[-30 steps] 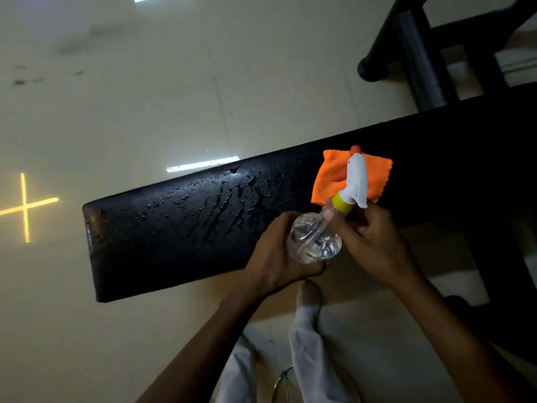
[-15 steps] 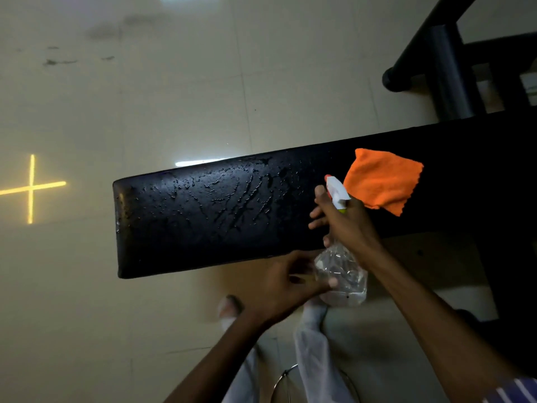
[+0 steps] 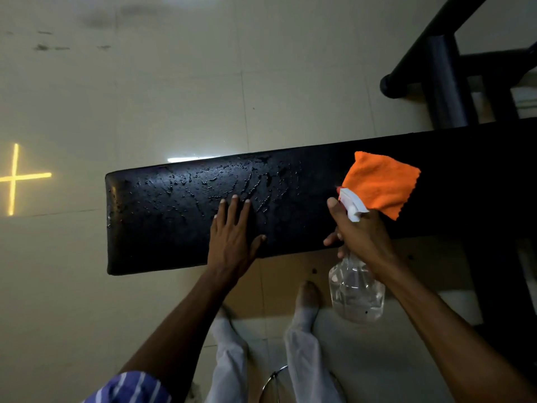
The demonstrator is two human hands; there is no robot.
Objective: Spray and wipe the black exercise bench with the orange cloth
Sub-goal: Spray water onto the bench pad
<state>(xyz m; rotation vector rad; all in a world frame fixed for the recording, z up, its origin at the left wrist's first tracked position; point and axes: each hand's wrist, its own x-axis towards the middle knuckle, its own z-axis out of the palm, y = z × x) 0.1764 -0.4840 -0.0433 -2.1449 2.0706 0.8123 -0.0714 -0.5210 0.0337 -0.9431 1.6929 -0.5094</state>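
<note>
The black exercise bench (image 3: 174, 222) runs across the middle of the view, its left half beaded with water drops. An orange cloth (image 3: 380, 181) lies flat on the bench toward the right. My right hand (image 3: 360, 231) grips the neck of a clear spray bottle (image 3: 356, 289) with a white trigger head, held at the bench's near edge just below the cloth, nozzle pointing left. My left hand (image 3: 232, 231) rests flat on the wet pad with fingers straight, holding nothing.
Black metal frame tubes (image 3: 444, 82) stand beyond the bench at the upper right. Pale floor tiles (image 3: 174, 82) surround the bench, with a yellow cross mark (image 3: 13, 177) at the left. My legs and feet (image 3: 305, 309) stand just in front of the bench.
My left hand has let go of the bottle's base and moved up onto the wet bench pad. My right hand alone now holds the bottle, shifted slightly right.
</note>
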